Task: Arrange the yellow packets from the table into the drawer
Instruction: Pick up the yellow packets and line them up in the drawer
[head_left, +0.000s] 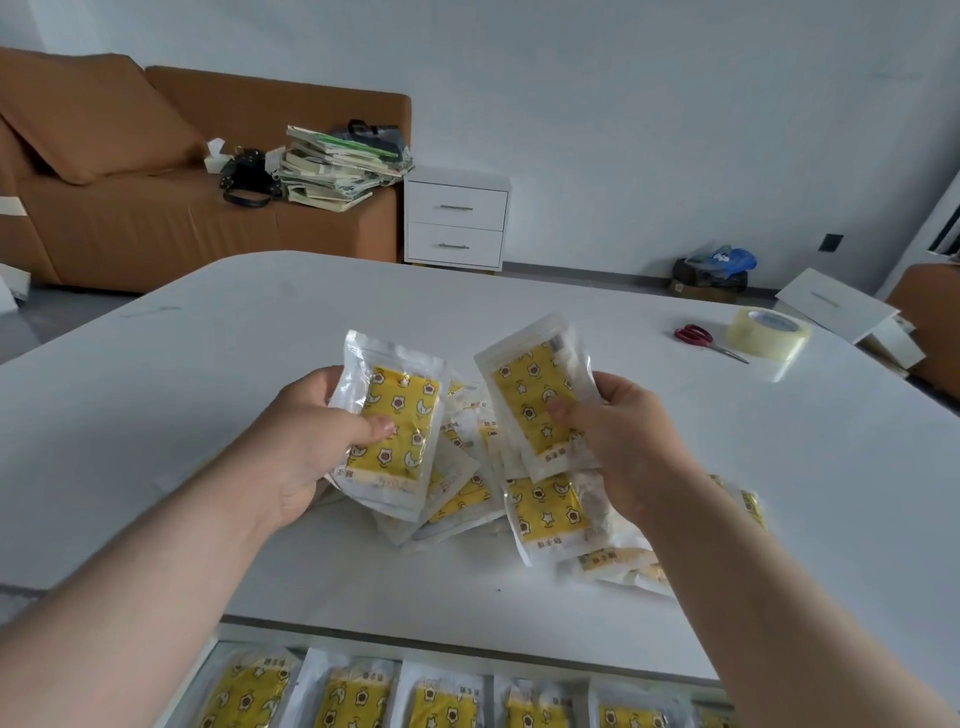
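Presently the left hand (306, 441) and right hand (623, 441) each pinch a yellow packet (397, 410) above the pile (550, 514) on the counter (260, 364), likely bound next for the drawer (195, 675) at six o'clock.

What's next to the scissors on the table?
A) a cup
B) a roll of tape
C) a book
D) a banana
B: a clear roll of tape sits just right of the red scissors on the table.
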